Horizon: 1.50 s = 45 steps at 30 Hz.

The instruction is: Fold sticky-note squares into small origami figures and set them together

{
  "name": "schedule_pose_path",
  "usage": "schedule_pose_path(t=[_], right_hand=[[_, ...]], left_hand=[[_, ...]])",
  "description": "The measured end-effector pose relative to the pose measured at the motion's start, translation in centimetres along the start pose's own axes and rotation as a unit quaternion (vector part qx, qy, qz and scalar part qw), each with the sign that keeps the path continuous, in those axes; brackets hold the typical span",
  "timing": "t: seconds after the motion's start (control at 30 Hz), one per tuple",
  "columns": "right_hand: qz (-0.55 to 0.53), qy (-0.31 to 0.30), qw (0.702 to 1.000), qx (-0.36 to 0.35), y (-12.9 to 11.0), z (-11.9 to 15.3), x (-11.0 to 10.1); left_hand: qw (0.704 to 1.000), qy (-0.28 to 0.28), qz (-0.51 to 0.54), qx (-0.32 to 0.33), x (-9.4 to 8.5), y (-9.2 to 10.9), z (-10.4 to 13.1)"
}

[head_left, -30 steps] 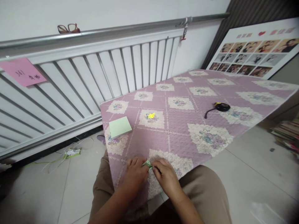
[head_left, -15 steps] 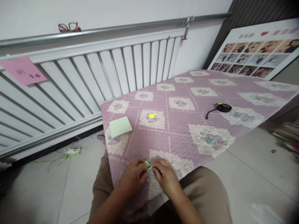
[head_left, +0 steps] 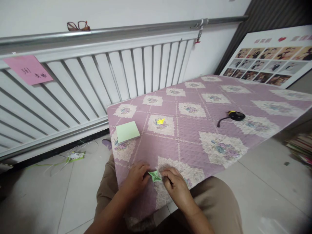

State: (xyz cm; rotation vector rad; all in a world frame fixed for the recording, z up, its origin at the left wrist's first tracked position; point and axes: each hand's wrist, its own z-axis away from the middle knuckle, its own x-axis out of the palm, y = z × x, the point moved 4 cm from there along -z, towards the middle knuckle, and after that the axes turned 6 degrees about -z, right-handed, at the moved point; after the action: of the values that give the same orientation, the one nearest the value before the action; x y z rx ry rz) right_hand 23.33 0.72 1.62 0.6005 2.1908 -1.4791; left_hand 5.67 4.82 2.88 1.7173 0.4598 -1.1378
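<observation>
Between my hands, near the table's front edge, is a small folded green paper (head_left: pixel 155 176) with pointed corners. My left hand (head_left: pixel 137 176) is at its left point, fingers closed on it. My right hand (head_left: pixel 174 184) is curled at its right tip, thumb and fingers together; whether they pinch the paper is hard to see. A small folded yellow paper (head_left: pixel 161 121) lies farther up the cloth. To the left sits a pad of light green paper (head_left: pixel 127 132).
A purple floral cloth covers the table (head_left: pixel 165 144). A black cased object (head_left: pixel 237 115) with a strap lies at the right. Behind stand a white radiator (head_left: pixel 136 70) and a photo board (head_left: pixel 268 58). Glasses (head_left: pixel 78 26) rest on the pipe.
The green paper has been spread into a flatter, wider, pointed shape. My hands have moved slightly apart. The view has shifted a little.
</observation>
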Motion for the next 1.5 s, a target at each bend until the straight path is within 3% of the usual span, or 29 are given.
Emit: schedule_pose_path(t=[0.13,0.6,0.8,0.93,1.07,1.5], right_hand=[[-0.009,0.004,1.0,0.005,-0.2,-0.2,-0.2],[-0.01,0.026,0.999,0.02,0.1,-0.2,-0.3],[-0.021,0.075,0.995,0.069,2.5,-1.4,-2.3],[0.014,0.139,0.988,0.066,5.1,-2.8,-4.7],[0.033,0.171,0.982,0.067,7.3,-4.4,-6.2],[0.012,0.207,0.973,0.104,9.9,-7.6,-6.5]], left_hand=[[0.999,-0.012,-0.03,-0.011,0.2,0.8,-0.2],[0.999,0.033,-0.008,-0.034,0.9,1.1,1.0],[0.995,0.077,0.042,-0.046,0.7,0.4,0.0],[0.992,0.105,0.037,-0.055,0.8,0.2,-2.3],[0.99,0.12,0.004,-0.079,1.8,0.4,-6.0],[0.983,0.132,-0.05,-0.114,4.6,3.1,-17.9]])
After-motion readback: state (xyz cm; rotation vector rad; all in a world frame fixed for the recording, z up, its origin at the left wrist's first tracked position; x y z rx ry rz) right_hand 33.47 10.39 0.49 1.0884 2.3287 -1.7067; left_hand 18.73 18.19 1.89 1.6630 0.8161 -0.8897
